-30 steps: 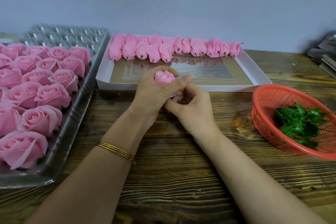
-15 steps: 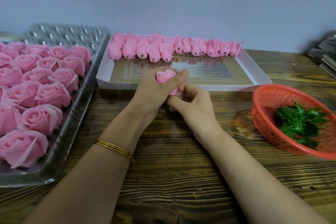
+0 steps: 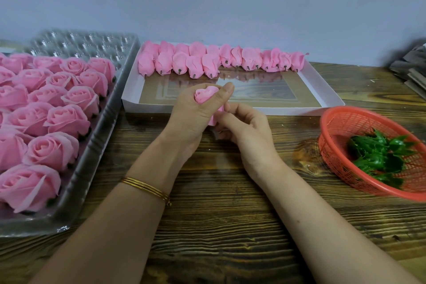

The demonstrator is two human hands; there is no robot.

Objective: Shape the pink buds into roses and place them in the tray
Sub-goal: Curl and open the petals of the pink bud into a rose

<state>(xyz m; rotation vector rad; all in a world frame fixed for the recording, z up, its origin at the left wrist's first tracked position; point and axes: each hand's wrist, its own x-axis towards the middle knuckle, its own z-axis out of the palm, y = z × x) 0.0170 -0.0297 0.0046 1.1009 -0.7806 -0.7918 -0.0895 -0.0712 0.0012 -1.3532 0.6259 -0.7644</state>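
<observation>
The pink bud (image 3: 205, 95) stands top-up in the left hand (image 3: 191, 115), whose fingers and thumb curl round it, while the right hand (image 3: 246, 129) just beside it pinches its low petal, and the tray (image 3: 92, 157) lies off to the left, nearer the left hand.

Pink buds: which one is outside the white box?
The bud gripped in the left hand, right hand pinching its base; other buds lie in the box.
</observation>
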